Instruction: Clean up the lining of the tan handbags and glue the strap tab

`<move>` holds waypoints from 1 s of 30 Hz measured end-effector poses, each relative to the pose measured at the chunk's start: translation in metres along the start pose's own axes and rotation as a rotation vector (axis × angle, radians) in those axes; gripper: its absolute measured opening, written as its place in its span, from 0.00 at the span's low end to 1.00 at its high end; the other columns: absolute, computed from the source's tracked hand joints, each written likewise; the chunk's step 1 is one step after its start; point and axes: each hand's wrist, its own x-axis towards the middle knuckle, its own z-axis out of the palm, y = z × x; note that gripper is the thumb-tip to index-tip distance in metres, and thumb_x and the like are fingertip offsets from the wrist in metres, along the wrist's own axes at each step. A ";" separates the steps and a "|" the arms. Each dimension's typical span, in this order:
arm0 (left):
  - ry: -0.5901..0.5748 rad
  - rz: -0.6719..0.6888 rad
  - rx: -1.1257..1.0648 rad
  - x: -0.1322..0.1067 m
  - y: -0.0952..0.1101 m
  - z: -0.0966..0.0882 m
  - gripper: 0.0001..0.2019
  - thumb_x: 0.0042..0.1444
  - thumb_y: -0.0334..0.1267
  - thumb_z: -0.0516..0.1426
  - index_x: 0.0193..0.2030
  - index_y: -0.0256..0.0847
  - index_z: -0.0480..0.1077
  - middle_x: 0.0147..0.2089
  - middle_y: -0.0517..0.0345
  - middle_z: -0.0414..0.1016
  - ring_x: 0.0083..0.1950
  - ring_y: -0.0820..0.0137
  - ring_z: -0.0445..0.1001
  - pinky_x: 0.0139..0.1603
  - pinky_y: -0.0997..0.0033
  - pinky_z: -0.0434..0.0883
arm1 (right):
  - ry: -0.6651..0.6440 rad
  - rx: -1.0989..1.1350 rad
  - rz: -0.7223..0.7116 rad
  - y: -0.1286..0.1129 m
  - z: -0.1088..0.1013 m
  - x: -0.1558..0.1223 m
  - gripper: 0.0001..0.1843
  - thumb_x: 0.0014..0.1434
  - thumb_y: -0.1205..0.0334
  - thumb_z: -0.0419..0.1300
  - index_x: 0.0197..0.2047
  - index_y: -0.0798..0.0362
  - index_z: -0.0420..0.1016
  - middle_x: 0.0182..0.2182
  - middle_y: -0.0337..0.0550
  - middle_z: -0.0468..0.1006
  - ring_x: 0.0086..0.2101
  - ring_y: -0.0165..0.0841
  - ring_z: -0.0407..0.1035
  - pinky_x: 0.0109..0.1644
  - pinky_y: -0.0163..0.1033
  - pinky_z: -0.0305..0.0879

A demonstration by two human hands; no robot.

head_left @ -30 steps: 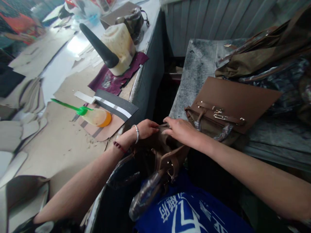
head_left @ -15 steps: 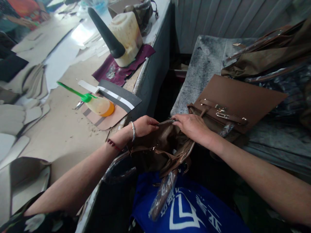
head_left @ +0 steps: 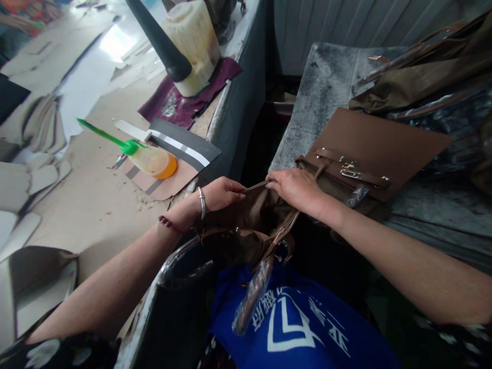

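Note:
A brown handbag point(head_left: 246, 218) lies over my lap at the table's side, its mouth open toward me. My left hand point(head_left: 223, 193) pinches the far top edge between thumb and fingers. Further right along that same edge, my right hand point(head_left: 294, 188) grips it too, its fingertips partly hidden. A plastic-wrapped handle point(head_left: 253, 297) hangs down over my blue apron point(head_left: 307, 328). Beyond my right hand spreads a flat brown flap point(head_left: 388, 146) with a strap and metal turn-lock fittings, resting on the grey surface.
On the left worktable point(head_left: 100, 200) stand a green-tipped glue bottle point(head_left: 154, 163) on leather pieces and a stained plastic container point(head_left: 194, 46) on purple cloth, a dark-handled tool point(head_left: 161, 43) leaning there. More brown bags point(head_left: 418, 84) lie on the grey bench point(head_left: 307, 97). Another person's arm point(head_left: 19, 21) shows far left.
The view has shifted slightly, so the table things sit a little further left and higher. Both hands keep hold of the bag's edge, which looks straighter between them.

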 end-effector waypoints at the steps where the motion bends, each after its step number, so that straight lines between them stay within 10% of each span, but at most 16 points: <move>1: -0.006 -0.013 -0.023 0.000 0.001 0.000 0.15 0.46 0.38 0.53 0.41 0.36 0.72 0.29 0.60 0.75 0.28 0.71 0.71 0.25 0.79 0.65 | -0.007 0.002 0.003 0.000 0.000 0.000 0.11 0.57 0.56 0.51 0.40 0.45 0.72 0.34 0.41 0.77 0.36 0.37 0.69 0.35 0.38 0.59; 21: -0.101 -0.240 -0.463 0.002 -0.011 -0.018 0.22 0.39 0.33 0.61 0.46 0.35 0.69 0.29 0.55 0.76 0.28 0.68 0.73 0.31 0.69 0.70 | -0.068 -0.008 0.014 -0.012 0.007 0.030 0.12 0.55 0.59 0.51 0.38 0.49 0.74 0.37 0.47 0.76 0.39 0.41 0.68 0.39 0.43 0.61; 30: -0.152 -0.138 -0.384 0.016 -0.005 -0.020 0.28 0.37 0.34 0.61 0.50 0.39 0.66 0.34 0.56 0.76 0.31 0.68 0.73 0.33 0.70 0.70 | -0.074 -0.003 0.026 -0.006 0.011 0.034 0.13 0.56 0.58 0.50 0.37 0.50 0.74 0.35 0.47 0.76 0.38 0.40 0.68 0.39 0.41 0.62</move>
